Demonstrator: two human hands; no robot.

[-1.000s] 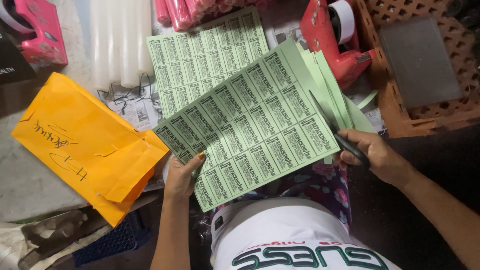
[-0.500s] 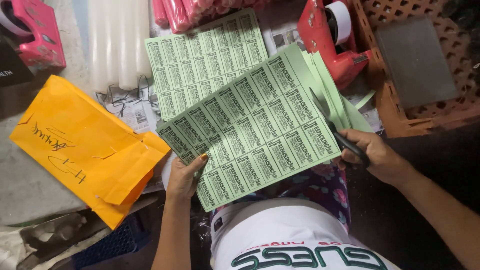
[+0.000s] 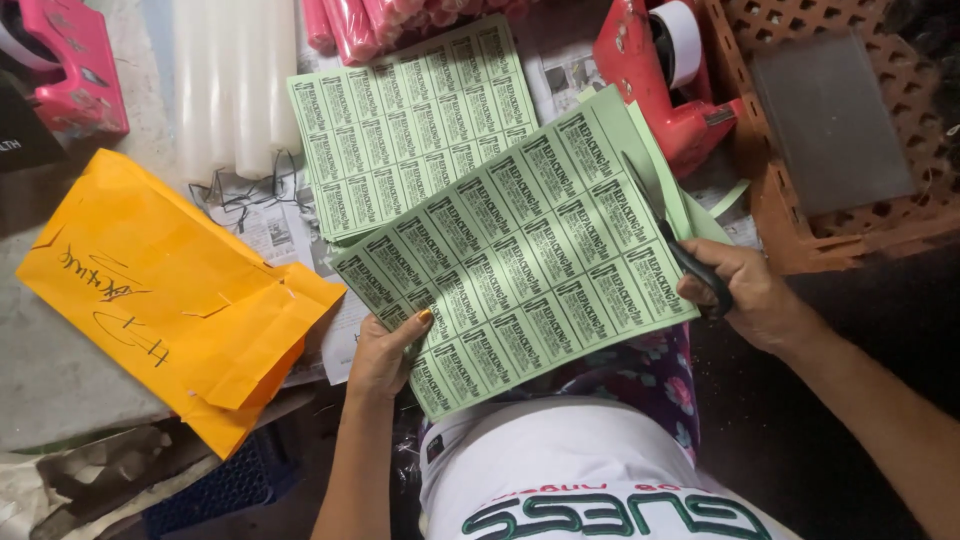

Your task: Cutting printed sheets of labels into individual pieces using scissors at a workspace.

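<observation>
A: What's the left hand [image 3: 383,352] doing?

B: It's pinching the green label sheet [image 3: 515,250] at its lower left corner, thumb on top, fingers curled shut underneath. The sheet's being held up tilted over the lap, just in front of the table.

A: And the right hand [image 3: 745,295]?

B: It's closed round the dark handles of scissors [image 3: 672,240], w/ the blades lying along the sheet's right edge. Can't tell how far the blades are parting.

A: Other stuff nearby?

B: A 2nd label sheet [image 3: 410,120] is lying flat on the table beyond. An orange envelope [image 3: 170,295] is sitting to the left, a red tape dispenser [image 3: 665,75] upper right.
</observation>
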